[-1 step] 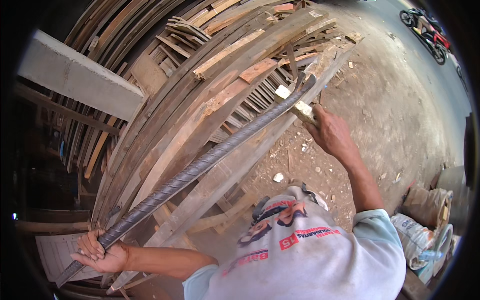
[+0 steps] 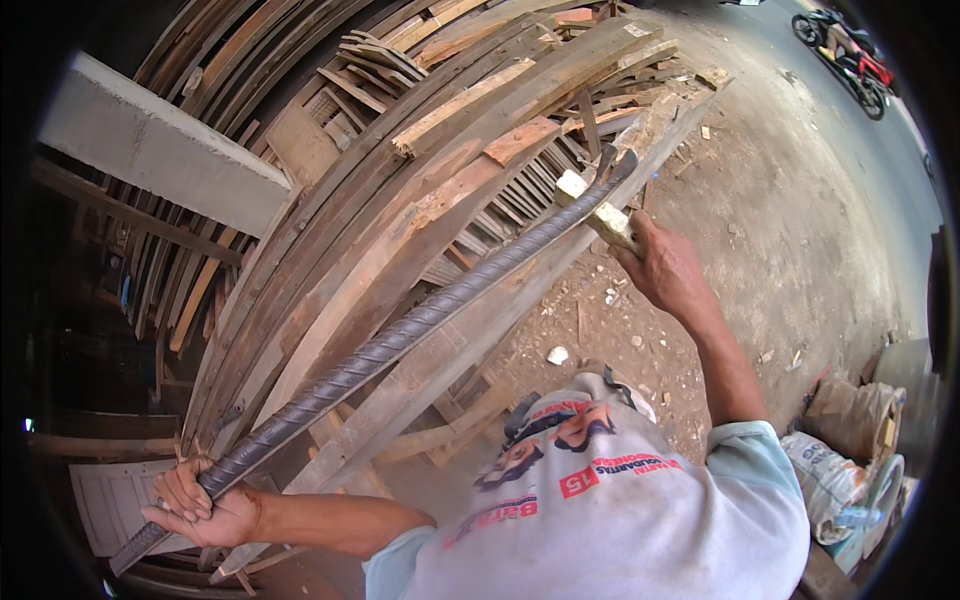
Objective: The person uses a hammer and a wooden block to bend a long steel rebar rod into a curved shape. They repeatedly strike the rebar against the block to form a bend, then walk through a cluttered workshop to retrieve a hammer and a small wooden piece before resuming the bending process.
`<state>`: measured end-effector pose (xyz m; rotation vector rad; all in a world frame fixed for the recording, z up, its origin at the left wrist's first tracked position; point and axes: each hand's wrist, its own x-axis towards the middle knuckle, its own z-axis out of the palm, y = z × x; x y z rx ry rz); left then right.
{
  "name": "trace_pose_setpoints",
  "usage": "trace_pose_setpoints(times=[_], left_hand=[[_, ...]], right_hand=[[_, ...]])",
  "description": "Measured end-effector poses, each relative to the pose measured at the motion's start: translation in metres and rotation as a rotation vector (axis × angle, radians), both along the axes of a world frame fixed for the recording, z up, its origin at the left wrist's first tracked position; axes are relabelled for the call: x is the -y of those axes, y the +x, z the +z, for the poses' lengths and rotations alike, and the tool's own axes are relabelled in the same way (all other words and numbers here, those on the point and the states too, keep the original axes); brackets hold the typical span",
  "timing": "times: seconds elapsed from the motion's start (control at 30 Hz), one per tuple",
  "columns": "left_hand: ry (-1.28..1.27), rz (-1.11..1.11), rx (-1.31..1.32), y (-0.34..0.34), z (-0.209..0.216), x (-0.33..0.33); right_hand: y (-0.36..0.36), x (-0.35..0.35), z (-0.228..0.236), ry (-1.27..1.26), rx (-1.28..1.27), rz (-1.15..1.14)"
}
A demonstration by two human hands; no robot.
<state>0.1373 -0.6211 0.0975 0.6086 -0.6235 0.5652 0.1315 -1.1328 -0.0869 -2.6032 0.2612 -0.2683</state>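
Note:
A long dark pry bar (image 2: 410,325), made of ribbed steel rod, runs slantwise from lower left to upper right. My left hand (image 2: 205,505) is wrapped around it close to its lower end. At the far end the bar curves and splits into a forked claw. There my right hand (image 2: 665,262) grips a short pale wooden block (image 2: 612,222). The block crosses underneath the bar, showing on both sides of it. Below the bar lies a long grey plank (image 2: 450,365); whether the block rests on it I cannot tell.
Long boards (image 2: 360,270) are piled on the left, with short slats (image 2: 515,195) among them. A concrete beam (image 2: 165,145) juts in from the left. Dirt ground (image 2: 790,220) with chips lies to the right, before a road with a motorcycle (image 2: 848,62). Sacks (image 2: 825,480) stand at lower right.
The motorcycle on the road has shifted slightly up and to the left. Both hands keep the same hold on the pry bar and the wooden block.

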Motion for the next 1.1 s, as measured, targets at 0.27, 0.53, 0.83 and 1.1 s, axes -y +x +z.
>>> trace_pose_setpoints(times=[0.27, 0.53, 0.83, 1.1], left_hand=[[0.047, -0.11, 0.066, 0.007, 0.041, 0.026], [-0.293, 0.053, -0.266, -0.003, -0.136, -0.037], [-0.611, 0.137, -0.477, -0.043, -0.246, -0.02], [-0.724, 0.173, -0.474, -0.063, -0.233, -0.005]], right_hand=[[0.013, -0.003, 0.012, 0.03, -0.07, 0.005], [0.009, -0.006, 0.011, -0.022, -0.093, -0.007], [0.029, 0.011, 0.031, -0.011, -0.159, -0.075], [0.064, 0.037, 0.021, 0.052, -0.188, 0.251]])
